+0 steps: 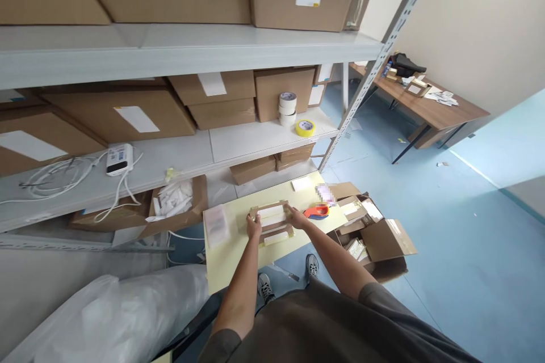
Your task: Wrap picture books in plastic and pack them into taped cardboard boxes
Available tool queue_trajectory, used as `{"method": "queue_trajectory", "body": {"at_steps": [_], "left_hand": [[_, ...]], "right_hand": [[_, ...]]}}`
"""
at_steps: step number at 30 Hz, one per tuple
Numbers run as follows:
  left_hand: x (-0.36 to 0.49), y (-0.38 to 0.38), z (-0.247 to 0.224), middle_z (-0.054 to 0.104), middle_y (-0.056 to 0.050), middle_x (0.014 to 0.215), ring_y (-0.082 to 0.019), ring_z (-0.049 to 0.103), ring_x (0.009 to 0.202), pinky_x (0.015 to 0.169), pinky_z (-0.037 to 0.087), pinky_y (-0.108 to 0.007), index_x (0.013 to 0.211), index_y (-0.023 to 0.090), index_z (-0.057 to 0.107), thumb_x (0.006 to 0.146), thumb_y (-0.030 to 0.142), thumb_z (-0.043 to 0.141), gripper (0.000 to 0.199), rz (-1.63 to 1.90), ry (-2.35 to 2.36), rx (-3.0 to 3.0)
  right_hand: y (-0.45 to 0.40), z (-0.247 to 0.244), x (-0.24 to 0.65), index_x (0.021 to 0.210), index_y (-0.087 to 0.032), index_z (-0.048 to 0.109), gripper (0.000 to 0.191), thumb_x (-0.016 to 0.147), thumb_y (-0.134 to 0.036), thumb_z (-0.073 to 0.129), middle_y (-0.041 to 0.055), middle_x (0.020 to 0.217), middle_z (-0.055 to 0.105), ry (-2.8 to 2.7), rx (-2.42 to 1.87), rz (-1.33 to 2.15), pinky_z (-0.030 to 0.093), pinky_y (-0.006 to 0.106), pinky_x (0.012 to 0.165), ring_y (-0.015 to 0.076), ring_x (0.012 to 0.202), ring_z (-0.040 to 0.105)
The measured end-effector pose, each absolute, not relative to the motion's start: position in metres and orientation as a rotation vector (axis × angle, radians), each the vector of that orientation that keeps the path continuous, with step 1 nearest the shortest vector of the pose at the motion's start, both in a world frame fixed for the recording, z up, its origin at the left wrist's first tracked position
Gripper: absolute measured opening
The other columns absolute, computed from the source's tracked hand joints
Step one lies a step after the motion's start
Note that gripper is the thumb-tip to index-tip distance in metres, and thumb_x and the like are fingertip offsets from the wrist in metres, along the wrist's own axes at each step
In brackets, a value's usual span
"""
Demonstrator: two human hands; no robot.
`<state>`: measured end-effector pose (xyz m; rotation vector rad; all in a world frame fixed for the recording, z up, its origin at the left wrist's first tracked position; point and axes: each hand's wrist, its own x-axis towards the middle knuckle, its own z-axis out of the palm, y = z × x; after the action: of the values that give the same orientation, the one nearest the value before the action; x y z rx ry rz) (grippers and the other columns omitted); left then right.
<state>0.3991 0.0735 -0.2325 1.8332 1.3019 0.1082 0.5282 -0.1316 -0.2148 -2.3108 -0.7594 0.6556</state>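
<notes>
My left hand (pixel 254 226) grips the left end of a small flat cardboard box (pixel 272 214) with a white label on top. At its right end my right hand (pixel 297 218) holds the same box, fingers closed around the edge. Just in front of it, nearer to me, lies a second small cardboard box (pixel 276 237), also with a white label. Both are on a pale yellow table (pixel 232 264). An orange and blue tape dispenser (pixel 317 212) rests right of my right hand. My fingertips are partly hidden behind the held box.
Right of the table, a large open carton (pixel 385 241) holds small boxes. A grey shelf rack (pixel 170 153) with cartons, tape rolls (pixel 287 108) and a white power strip (pixel 120 159) stands ahead. A plastic-wrapped bundle (pixel 128 312) sits at lower left. A brown desk (pixel 451 105) is farther right.
</notes>
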Motion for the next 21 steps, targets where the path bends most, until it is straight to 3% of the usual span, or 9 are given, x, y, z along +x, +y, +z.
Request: {"method": "queue_trajectory", "body": {"at_steps": [3,9,16,21], "left_hand": [[0.401,0.071,-0.23,0.068,-0.019,0.141,-0.031,0.067,0.129,0.104,0.053,-0.039,0.156,0.018,0.043,0.101,0.047,0.051,0.063,0.105,1.377,1.854],[0.405,0.063,-0.221,0.06,-0.02,0.151,-0.038,0.063,0.134,0.107,0.052,-0.047,0.167,0.018,0.029,0.099,0.057,0.053,0.083,-0.013,1.538,1.934],[0.411,0.055,-0.224,0.056,-0.015,0.157,-0.035,0.06,0.137,0.111,0.051,-0.045,0.167,0.019,0.031,0.103,0.051,0.046,0.073,0.03,1.585,1.952],[0.408,0.056,-0.232,0.052,-0.013,0.16,-0.034,0.057,0.141,0.115,0.048,-0.044,0.167,0.02,0.031,0.104,0.052,0.043,0.072,0.03,1.586,1.958]], "right_hand": [[-0.152,-0.19,0.559,0.164,-0.025,0.038,0.075,0.091,-0.021,0.059,0.0136,0.15,0.058,-0.685,-2.357,0.465,0.048,0.043,0.109,0.029,0.132,0.057],[-0.218,-0.174,0.627,0.157,-0.021,0.048,0.06,0.096,-0.019,0.05,0.0146,0.146,0.059,-0.709,-2.355,0.214,0.041,0.045,0.118,0.0289,0.136,0.051],[-0.263,-0.236,0.634,0.128,-0.012,0.067,0.036,0.097,-0.027,0.059,0.0177,0.127,0.067,-0.704,-2.447,0.564,0.049,0.039,0.101,0.029,0.117,0.062],[-0.263,-0.286,0.61,0.127,-0.015,0.065,0.047,0.085,-0.032,0.077,0.0172,0.128,0.069,-0.803,-2.526,0.791,0.047,0.042,0.103,0.0336,0.12,0.062]]}}
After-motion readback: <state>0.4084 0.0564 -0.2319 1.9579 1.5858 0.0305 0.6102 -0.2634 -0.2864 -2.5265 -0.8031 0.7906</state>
